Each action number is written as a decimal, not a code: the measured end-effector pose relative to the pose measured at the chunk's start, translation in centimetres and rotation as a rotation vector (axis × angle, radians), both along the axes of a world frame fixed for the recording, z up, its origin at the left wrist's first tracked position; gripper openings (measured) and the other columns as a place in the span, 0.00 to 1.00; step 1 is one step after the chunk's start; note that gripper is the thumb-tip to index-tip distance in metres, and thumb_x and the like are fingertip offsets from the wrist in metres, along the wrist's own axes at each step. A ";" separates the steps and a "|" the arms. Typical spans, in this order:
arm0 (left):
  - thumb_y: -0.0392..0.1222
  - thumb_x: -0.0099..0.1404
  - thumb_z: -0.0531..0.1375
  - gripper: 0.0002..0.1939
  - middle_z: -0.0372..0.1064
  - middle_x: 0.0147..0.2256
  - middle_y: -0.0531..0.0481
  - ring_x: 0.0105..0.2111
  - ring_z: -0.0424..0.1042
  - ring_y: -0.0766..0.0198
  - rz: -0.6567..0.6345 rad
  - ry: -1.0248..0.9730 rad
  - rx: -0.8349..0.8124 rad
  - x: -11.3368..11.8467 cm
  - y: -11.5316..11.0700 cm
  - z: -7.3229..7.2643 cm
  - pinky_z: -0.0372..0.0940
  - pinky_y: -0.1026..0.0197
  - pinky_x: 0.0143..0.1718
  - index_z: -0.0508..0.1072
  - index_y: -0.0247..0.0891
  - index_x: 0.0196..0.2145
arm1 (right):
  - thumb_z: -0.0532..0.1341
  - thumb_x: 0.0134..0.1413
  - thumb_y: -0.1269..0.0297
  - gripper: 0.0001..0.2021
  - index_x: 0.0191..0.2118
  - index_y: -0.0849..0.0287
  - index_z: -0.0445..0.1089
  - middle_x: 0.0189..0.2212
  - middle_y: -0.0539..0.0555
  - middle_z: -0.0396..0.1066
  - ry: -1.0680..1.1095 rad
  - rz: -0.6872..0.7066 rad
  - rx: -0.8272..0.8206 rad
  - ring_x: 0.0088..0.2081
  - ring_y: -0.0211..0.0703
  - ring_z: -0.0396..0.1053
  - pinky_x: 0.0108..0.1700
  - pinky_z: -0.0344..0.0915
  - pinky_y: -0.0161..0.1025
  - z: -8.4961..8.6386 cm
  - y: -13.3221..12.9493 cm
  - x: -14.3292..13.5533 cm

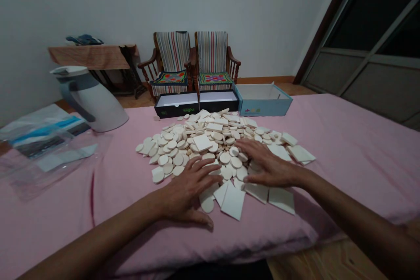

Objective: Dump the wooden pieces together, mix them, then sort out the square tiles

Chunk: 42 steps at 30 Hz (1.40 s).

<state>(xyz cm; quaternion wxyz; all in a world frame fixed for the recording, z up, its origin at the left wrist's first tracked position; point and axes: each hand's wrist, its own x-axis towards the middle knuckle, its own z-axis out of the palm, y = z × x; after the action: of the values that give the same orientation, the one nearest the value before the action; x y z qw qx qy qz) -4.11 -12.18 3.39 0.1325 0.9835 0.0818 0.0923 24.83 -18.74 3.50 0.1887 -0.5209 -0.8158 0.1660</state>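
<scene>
A wide heap of pale round discs and flat square tiles point(202, 142) covers the middle of the pink cloth. My left hand point(188, 190) rests at the heap's near left side, fingers spread over the pieces and thumb stretched toward me. On the right, my right hand point(265, 164) reaches over the heap with its fingers apart, their tips among the discs point(236, 162). Neither hand appears to grip a piece. Between and below the hands lie several larger square tiles point(233, 201). Pieces beneath both palms are hidden.
Behind the heap stand two black open boxes point(177, 106) and a light blue open box point(265, 107). A white-and-grey jug point(98, 105) stands left, beside clear plastic packaging point(59, 157). Two wooden chairs point(172, 57) are against the far wall. The pink cloth point(354, 153) extends right.
</scene>
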 end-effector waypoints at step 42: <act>0.43 0.57 0.61 0.20 0.67 0.42 0.41 0.44 0.64 0.51 0.521 -0.056 0.481 8.3 7.2 1.3 0.58 0.51 0.43 0.65 0.34 0.45 | 0.58 0.39 0.77 0.30 0.54 0.61 0.58 0.49 0.61 0.59 -0.209 -0.226 0.332 0.49 0.50 0.60 0.46 0.63 0.43 1.4 11.2 -5.5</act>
<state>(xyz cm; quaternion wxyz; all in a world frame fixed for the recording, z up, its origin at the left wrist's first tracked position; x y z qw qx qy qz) 4.20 -5.00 4.70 -0.1289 0.9297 0.3023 0.1664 19.32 -7.55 4.92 0.2036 -0.5851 -0.7835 -0.0475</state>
